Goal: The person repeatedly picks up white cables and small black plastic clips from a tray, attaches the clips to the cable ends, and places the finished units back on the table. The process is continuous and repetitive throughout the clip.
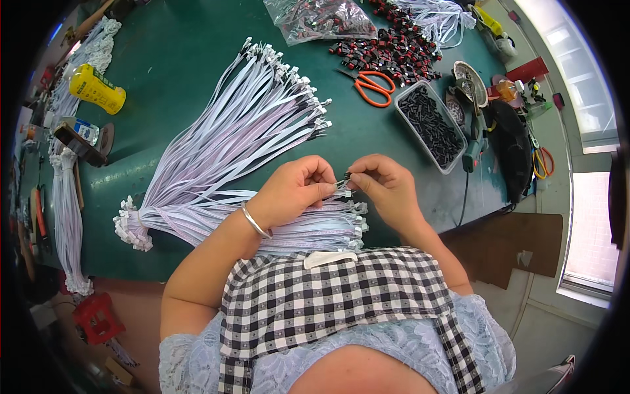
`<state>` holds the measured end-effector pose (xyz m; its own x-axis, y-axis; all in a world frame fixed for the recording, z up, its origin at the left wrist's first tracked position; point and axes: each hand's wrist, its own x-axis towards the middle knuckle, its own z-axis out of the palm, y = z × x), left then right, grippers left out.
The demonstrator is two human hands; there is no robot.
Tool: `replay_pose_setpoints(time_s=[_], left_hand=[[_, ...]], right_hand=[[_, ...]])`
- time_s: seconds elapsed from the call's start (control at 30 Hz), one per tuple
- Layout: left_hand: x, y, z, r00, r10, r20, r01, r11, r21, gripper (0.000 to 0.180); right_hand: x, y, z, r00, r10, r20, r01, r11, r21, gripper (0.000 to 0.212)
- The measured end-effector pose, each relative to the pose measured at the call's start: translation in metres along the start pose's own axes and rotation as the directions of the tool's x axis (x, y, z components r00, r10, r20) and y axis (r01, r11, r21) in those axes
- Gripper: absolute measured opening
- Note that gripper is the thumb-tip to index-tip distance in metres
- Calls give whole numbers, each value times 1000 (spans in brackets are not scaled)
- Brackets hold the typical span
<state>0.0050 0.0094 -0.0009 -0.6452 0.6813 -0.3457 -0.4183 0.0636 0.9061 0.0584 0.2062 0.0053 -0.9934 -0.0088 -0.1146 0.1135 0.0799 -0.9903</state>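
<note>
My left hand (298, 189), with a silver bangle on its wrist, pinches the thin end of a white cable. Close against it, my right hand (386, 187) has thumb and forefinger closed on a small black piece (347, 176) at that cable end. Fingertips partly cover both. Under my hands lies one part of a large bundle of flat white cables (203, 220) with small white connectors; the other part fans out toward the far side. Both parts meet in a gathered clump of connectors (134, 224) at the left.
Right of my hands stands a clear plastic box (453, 165) of short black pieces, with orange-handled scissors (375, 89) beyond it. Red-and-black parts (394, 56) and a plastic bag (321, 23) lie at the back. A yellow bottle (98, 89) is at the left, a corded green tool (472, 154) at the right.
</note>
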Motion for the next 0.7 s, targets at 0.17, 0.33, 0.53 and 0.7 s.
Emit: replay_pose_setpoints(time_s=[0.17,0.33,0.53,0.7], left_hand=[[1,-2,-1,1000,-2,4,2,1000,-4,10],[0,-2,-1,1000,6,8,-6,1000,-10,10],[1,-2,-1,1000,-1,-14,1,1000,-8,10],[1,-1,-1,1000,11,-20,-11,1000,-7,9]], right_hand=[[0,1,-1,1000,-19,17,19,1000,-1,9],[0,-4,1,991,-117,72,131,964,-231,8],[-3,3,5,996,-93,-10,91,991,-99,8],[-2,2,6,990,-139,-6,138,986,-92,8]])
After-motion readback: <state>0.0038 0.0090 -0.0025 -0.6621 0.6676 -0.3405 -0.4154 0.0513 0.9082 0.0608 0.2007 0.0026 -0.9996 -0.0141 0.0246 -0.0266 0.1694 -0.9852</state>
